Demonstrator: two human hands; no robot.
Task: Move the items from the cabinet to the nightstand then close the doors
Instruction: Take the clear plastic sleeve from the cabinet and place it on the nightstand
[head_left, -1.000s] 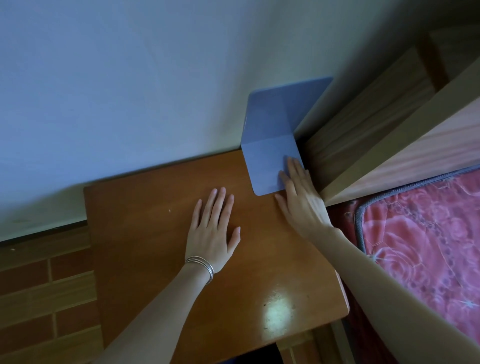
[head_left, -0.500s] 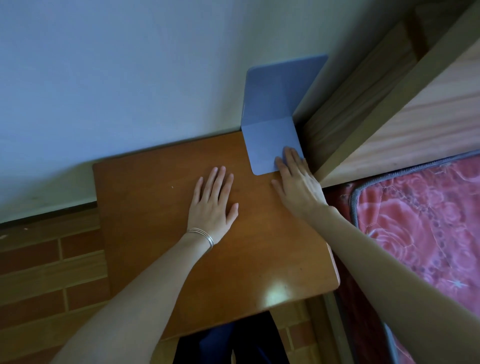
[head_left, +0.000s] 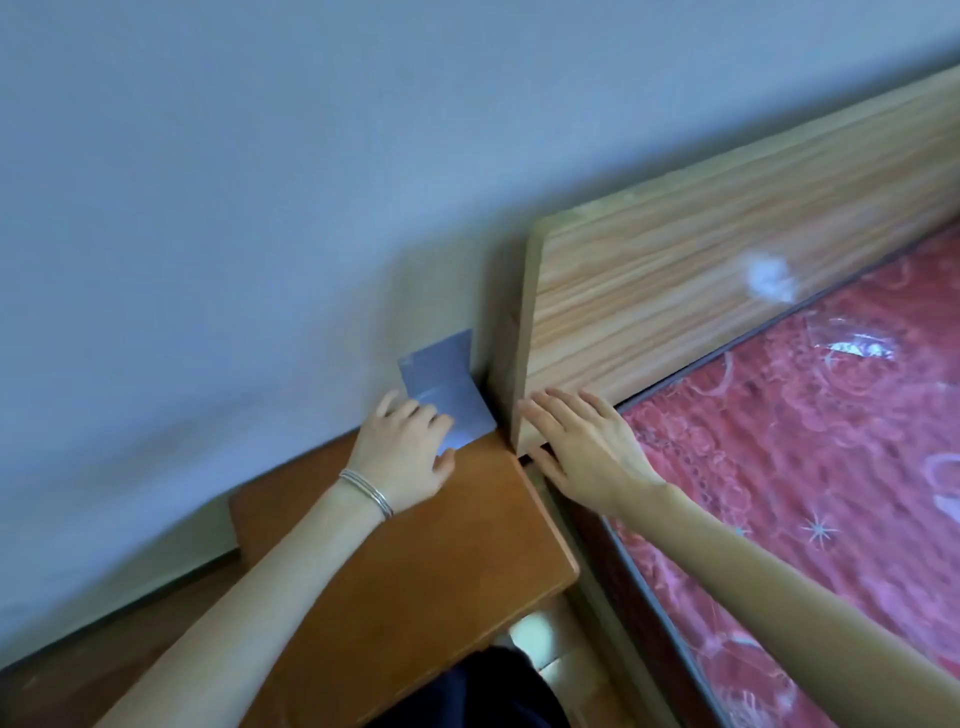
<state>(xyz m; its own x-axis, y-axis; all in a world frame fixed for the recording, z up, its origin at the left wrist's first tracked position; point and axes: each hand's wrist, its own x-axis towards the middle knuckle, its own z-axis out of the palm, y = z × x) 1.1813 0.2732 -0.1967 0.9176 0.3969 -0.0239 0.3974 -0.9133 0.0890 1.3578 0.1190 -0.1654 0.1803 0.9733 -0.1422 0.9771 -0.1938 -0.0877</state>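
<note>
Blue bookend (head_left: 445, 387) sits at the far right corner of the desk (head_left: 415, 561). Its upright plate is against the wall (head_left: 208, 208), its fold runs along the wall, and its right edge is just beside the headboard (head_left: 727, 260).

Left hand (head_left: 402, 452) is nearer and lies on the flat plate, fingers loosely bent, touching rather than gripping. Right hand (head_left: 582, 447) is open with fingers spread, by the headboard's end over the bed (head_left: 805, 467) edge, holding nothing.

Much of the plate is hidden under the left hand and the frame is blurred. The cabinet and its doors are out of view.
</note>
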